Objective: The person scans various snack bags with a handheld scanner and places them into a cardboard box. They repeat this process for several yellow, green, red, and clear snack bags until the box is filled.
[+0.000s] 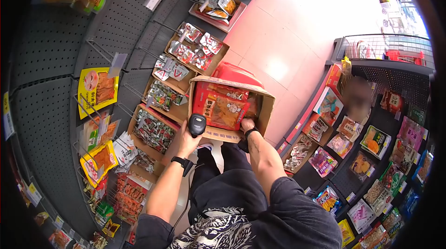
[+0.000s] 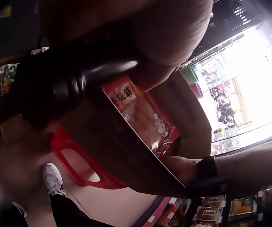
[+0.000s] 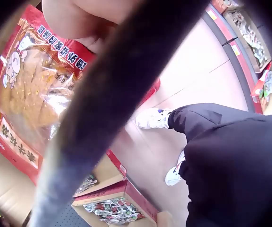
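Observation:
My left hand (image 1: 186,143) grips a black handheld barcode scanner (image 1: 198,122) at the near left corner of an open cardboard box (image 1: 265,114). In the left wrist view, the scanner's dark handle (image 2: 98,71) crosses in front of the box. Inside the box are red snack bags with clear windows; the top snack bag (image 1: 222,111) shows brownish pieces and a cartoon figure. My right hand (image 1: 248,124) reaches over the near rim into the box and pinches this bag's edge. In the right wrist view, curled fingers (image 3: 86,21) are at the red bag (image 3: 36,90), partly hidden by a dark blurred band.
A red plastic piece (image 1: 239,73) shows beyond the box. At left stands a dark pegboard shelf (image 1: 51,123) with hooks, hanging bags and cartons (image 1: 153,128) of small packets. Another shelf of packaged snacks (image 1: 367,156) stands at right, with a tiled aisle (image 1: 288,31) between.

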`<action>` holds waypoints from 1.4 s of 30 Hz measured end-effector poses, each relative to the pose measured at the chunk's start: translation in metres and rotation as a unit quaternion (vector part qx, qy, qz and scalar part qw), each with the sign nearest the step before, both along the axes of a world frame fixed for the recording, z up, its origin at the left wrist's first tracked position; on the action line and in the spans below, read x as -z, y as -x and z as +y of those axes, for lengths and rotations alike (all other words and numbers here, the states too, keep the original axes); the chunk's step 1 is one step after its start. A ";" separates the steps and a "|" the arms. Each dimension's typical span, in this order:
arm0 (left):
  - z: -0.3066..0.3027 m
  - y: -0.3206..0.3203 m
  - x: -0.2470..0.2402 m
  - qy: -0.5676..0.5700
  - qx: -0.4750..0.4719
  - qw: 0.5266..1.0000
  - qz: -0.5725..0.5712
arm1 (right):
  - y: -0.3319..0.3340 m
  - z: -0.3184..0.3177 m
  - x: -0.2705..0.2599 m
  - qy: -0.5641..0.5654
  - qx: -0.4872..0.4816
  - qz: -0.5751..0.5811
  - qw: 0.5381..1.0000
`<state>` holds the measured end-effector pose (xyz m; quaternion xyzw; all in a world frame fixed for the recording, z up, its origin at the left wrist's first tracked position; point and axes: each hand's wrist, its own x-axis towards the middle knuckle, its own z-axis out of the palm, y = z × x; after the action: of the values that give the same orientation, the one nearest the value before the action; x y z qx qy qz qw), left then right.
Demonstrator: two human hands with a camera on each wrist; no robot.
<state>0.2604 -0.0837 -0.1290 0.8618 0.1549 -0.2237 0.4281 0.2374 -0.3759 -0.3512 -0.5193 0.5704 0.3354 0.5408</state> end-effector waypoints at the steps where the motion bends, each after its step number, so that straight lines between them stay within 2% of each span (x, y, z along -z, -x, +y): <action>1: 0.000 0.000 -0.002 -0.008 0.014 1.000 -0.001 | -0.006 0.002 -0.010 -0.003 0.001 -0.007 1.000; 3: 0.000 -0.003 -0.006 -0.014 0.029 0.999 -0.003 | -0.019 0.010 -0.042 -0.010 0.026 -0.006 1.000; 5: -0.001 -0.006 -0.009 -0.009 0.014 1.000 0.016 | -0.034 0.023 -0.079 0.040 0.057 -0.010 0.998; 8: -0.001 -0.004 -0.008 -0.021 0.019 1.000 0.002 | -0.036 0.022 -0.092 0.019 0.012 -0.019 1.000; 9: -0.001 -0.003 -0.008 -0.024 0.020 0.999 0.003 | -0.026 0.018 -0.064 0.020 0.011 -0.018 1.000; 10: -0.002 -0.004 -0.009 -0.023 0.020 1.000 0.005 | -0.004 0.010 -0.007 0.060 -0.055 -0.045 0.996; 11: -0.002 -0.004 -0.012 -0.018 0.022 1.000 0.005 | 0.013 0.005 0.025 0.099 -0.120 -0.070 0.985; 12: -0.001 -0.006 -0.012 -0.012 0.025 1.000 0.003 | 0.016 0.010 0.029 0.180 -0.172 -0.108 0.962; 13: -0.002 -0.006 -0.012 -0.011 0.024 1.000 0.003 | 0.005 0.009 0.011 0.162 -0.199 -0.070 0.964; 16: -0.003 -0.006 -0.008 -0.031 0.038 0.999 -0.019 | -0.044 0.024 -0.101 0.063 -0.287 0.081 0.952; 18: -0.003 -0.014 -0.012 -0.004 0.023 1.000 -0.007 | -0.038 0.027 -0.109 0.129 -0.316 0.005 0.940; 19: -0.003 -0.017 -0.015 0.022 0.010 1.000 0.008 | -0.036 0.030 -0.117 0.192 -0.340 -0.067 0.918; 21: -0.003 -0.021 -0.022 0.021 0.015 1.000 0.008 | -0.030 0.029 -0.127 0.168 -0.346 -0.070 0.920; 23: -0.003 -0.026 -0.029 0.058 0.000 0.998 0.019 | -0.021 0.027 -0.131 0.177 -0.350 -0.179 0.902; 25: -0.006 -0.025 -0.034 0.045 -0.008 0.999 0.011 | -0.019 0.030 -0.165 0.175 -0.334 -0.228 0.898; 27: -0.005 -0.024 -0.036 0.031 -0.020 0.999 0.004 | -0.006 0.025 -0.172 0.118 -0.276 -0.258 0.918; 29: -0.005 -0.023 -0.035 0.047 -0.027 0.999 -0.005 | -0.004 0.024 -0.203 0.096 -0.260 -0.268 0.923; 30: -0.005 -0.025 -0.038 0.057 -0.024 0.998 0.007 | -0.010 0.025 -0.234 0.008 -0.152 -0.277 0.949; 31: -0.005 -0.025 -0.037 0.057 -0.028 0.998 0.008 | -0.013 0.026 -0.254 -0.080 -0.042 -0.279 0.956; 32: -0.004 -0.025 -0.035 0.062 -0.027 0.998 0.008 | -0.012 0.022 -0.261 -0.092 -0.032 -0.279 0.955; 33: -0.002 -0.021 -0.031 0.068 -0.026 0.997 0.010 | -0.009 0.021 -0.265 -0.108 0.029 -0.313 0.943; 35: -0.002 -0.014 -0.022 0.071 -0.029 0.997 -0.011 | -0.013 0.007 -0.264 -0.168 0.136 -0.306 0.927; 37: -0.008 -0.015 -0.033 0.107 -0.082 0.991 -0.007 | -0.033 0.001 -0.274 -0.169 0.257 -0.341 0.888; 39: -0.013 -0.019 -0.052 0.100 -0.089 0.991 0.015 | -0.045 -0.010 -0.267 -0.146 0.265 -0.327 0.895; 41: -0.019 -0.025 -0.066 0.085 -0.086 0.977 0.174 | -0.051 -0.020 -0.241 -0.036 0.145 -0.275 0.950; 42: -0.022 -0.019 -0.056 0.087 -0.084 0.977 0.174 | -0.043 -0.022 -0.221 0.063 0.012 -0.331 0.941</action>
<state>0.2790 -0.1052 -0.0734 0.7531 0.2793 -0.3461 0.4849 0.2806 -0.3981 -0.1299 -0.6273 0.3856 0.1013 0.6690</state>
